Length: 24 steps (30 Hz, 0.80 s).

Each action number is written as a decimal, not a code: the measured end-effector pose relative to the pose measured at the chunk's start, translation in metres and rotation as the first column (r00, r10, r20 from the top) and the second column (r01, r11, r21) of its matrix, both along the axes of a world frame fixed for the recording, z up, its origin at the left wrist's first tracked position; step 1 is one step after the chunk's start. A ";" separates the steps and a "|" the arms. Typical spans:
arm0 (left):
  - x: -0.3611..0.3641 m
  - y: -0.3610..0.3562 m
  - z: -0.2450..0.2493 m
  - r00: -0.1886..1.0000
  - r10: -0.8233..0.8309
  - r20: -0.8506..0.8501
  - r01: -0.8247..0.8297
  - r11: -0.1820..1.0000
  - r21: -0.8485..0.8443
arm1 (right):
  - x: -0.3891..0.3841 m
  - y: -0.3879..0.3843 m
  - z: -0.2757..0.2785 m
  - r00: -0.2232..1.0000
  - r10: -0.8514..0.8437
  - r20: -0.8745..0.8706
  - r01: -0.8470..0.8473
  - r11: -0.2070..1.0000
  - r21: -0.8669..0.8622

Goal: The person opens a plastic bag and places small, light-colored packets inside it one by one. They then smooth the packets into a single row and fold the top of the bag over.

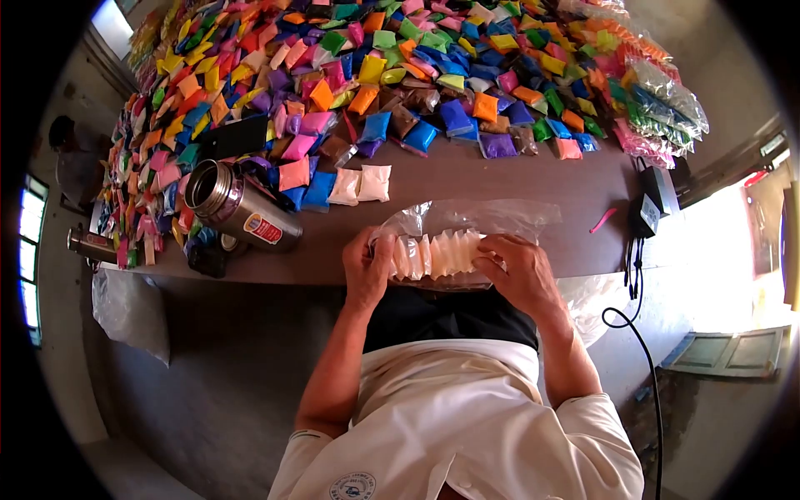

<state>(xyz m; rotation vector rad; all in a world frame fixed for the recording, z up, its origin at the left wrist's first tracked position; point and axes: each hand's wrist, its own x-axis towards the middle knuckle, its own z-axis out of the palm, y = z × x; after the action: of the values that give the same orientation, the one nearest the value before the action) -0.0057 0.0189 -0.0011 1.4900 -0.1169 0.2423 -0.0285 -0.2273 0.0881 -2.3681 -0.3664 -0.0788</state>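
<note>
A row of pale peach packets [454, 252] stands side by side near the table's front edge, close before my body. My left hand [367, 265] closes around the left end of the row, thumb along the front. At the opposite end, my right hand [521, 268] has its fingers curled over the last packets, pressing from the right. A see-through plastic bag [508, 217] spreads behind and around the row, its loose part reaching past my right hand. Two pale packets [374, 183] lie flat on the table just beyond my left hand.
A big heap of colourful packets [367, 71] covers the back and left of the brown table [533, 179]. An uncapped steel flask [242, 204] leans at left. Bagged packets [662, 96], a black adapter [644, 215] with cable and a pink strip [602, 220] are at right. A person [79, 162] is far left.
</note>
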 end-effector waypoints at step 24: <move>-0.001 0.002 -0.009 0.999 0.031 0.043 -0.034 0.996 0.081 | 0.038 0.007 0.077 0.962 -0.050 0.270 -0.023 0.965 0.261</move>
<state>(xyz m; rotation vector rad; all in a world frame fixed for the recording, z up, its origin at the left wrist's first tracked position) -0.0064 0.0207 -0.0098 1.5698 -0.1372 0.2979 0.0097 -0.2204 0.1648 -2.0981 -0.4428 -0.4404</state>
